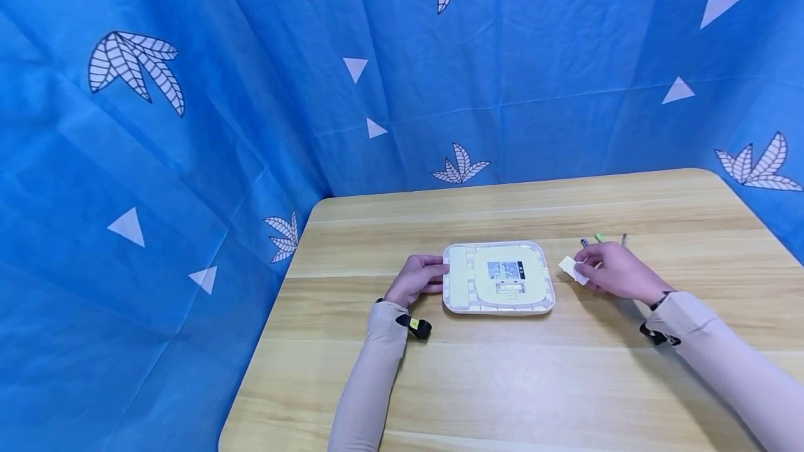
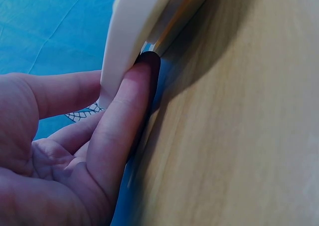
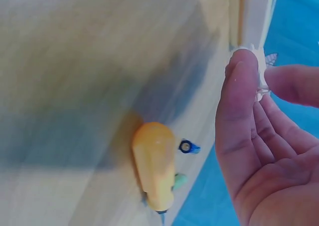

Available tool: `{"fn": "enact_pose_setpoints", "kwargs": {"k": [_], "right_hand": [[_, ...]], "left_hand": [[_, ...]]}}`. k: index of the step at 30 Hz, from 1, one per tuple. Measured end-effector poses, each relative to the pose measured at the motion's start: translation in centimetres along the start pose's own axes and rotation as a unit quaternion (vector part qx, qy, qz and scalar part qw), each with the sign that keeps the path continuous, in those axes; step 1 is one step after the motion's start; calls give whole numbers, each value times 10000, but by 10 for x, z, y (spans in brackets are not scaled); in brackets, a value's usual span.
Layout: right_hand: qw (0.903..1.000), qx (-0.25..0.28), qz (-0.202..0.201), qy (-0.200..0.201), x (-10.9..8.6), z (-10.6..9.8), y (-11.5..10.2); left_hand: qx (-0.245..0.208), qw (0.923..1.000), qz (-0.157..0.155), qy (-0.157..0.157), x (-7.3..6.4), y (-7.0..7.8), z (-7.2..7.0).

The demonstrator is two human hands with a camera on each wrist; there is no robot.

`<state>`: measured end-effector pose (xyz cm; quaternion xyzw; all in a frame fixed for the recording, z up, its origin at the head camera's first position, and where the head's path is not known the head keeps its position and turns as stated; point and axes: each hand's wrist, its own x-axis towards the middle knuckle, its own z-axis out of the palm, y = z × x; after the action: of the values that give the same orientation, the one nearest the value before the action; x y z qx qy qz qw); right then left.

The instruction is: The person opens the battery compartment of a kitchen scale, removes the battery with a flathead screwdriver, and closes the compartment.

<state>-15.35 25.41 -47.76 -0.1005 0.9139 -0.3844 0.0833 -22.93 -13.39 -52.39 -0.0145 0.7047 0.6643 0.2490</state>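
A white, rounded rectangular device (image 1: pixel 465 277) lies underside up on the wooden table, showing a printed label and an open battery compartment (image 1: pixel 511 287). My left hand (image 1: pixel 417 277) pinches its left edge, the thumb on one face and a finger under the other; the left wrist view shows the device's edge (image 2: pixel 124 41) close up. Just right of the device, my right hand (image 1: pixel 612 270) pinches a small white plastic cover (image 1: pixel 571 269) between thumb and fingers. The cover (image 3: pixel 261 71) is mostly hidden by the fingertips in the right wrist view.
Below my right hand lies a screwdriver with a yellow-orange handle (image 3: pixel 153 161). Beside it are a small blue cylindrical item (image 3: pixel 189 146) and a green piece (image 3: pixel 180 180). A blue patterned curtain (image 1: pixel 402 89) hangs behind the wooden table (image 1: pixel 502 382).
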Motion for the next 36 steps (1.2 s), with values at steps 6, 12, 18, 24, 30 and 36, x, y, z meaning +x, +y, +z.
{"fn": "enact_pose_setpoints", "kwargs": {"k": [6,12,18,24,30,36], "right_hand": [[9999,-131,-67,68,0,-5,-7],[9997,-101,-199,90,0,-7,-17],[9958,-479,-679,374,2,-3,-30],[9941,-572,-853,333,5,3,-42],[9924,-667,-995,273,7,12,-54],[9917,-659,-1098,139,9,23,-64]], "left_hand": [[38,10000,10,14,-1,1,1],[63,10000,37,21,-3,3,2],[72,10000,53,17,-3,2,1],[31,10000,44,-2,-4,1,1],[45,10000,20,30,-3,2,2],[87,9999,9,60,-3,3,3]]}}
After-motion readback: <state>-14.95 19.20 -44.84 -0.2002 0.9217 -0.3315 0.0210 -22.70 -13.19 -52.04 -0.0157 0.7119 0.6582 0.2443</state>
